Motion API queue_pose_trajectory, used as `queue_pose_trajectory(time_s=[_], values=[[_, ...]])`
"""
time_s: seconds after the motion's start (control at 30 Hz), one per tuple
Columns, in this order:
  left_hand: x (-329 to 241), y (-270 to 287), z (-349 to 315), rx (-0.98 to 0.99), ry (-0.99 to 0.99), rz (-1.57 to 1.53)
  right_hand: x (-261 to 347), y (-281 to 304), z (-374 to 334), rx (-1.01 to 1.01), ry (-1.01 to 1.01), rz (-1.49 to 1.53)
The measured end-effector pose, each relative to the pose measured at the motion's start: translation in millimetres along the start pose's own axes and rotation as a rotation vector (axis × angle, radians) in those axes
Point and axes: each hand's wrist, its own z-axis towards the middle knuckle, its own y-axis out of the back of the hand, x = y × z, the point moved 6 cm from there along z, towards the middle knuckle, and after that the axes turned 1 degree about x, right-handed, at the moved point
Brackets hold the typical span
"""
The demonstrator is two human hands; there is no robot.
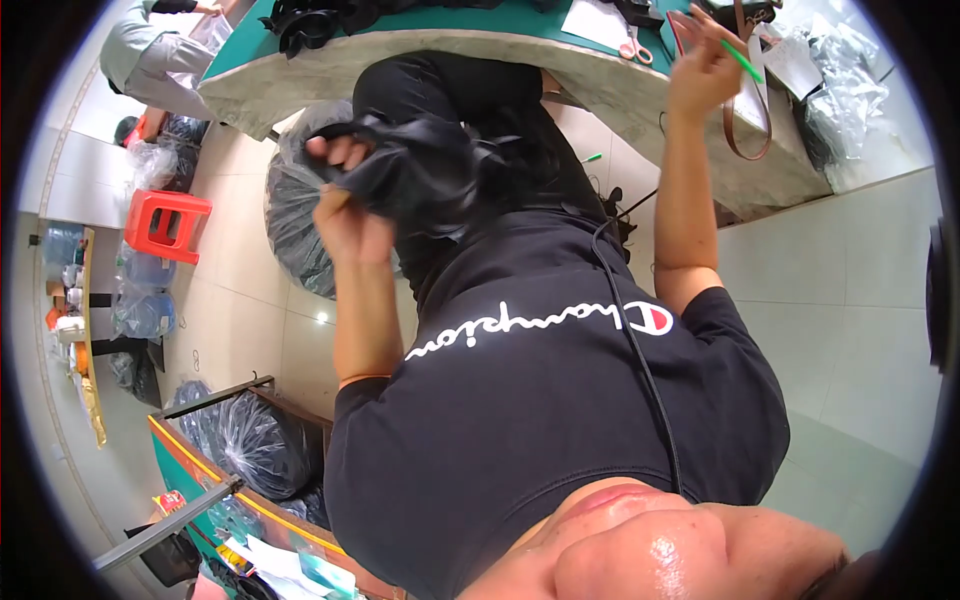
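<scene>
My left hand (355,205) is raised over my lap, its fingers closed on a bunched piece of glossy black fabric (425,175). The cloth drapes toward my waist and is partly blurred, so its exact shape is hard to make out. Out to the right, my right hand (705,65) is up near the table's right end, gripping a slim bright green pen-like stick (742,61). More dark shiny material (515,160) rests on my lap beside the piece in my left hand.
Ahead, a green-topped table (520,25) holds a black heap (320,20), orange-handled scissors (635,52) and white paper (598,20). A brown strap (750,150) hangs off its right end. Left are a filled plastic bag (300,225), a red stool (165,225) and another person (160,65).
</scene>
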Motion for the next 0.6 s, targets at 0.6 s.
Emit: queue_pose_trajectory(time_s=[0.6], values=[[45.1, -40.2, -6.5, 0.098, 0.295, 0.012, 125.4, -101.6, -110.4, 1.084, -0.203, 0.322]])
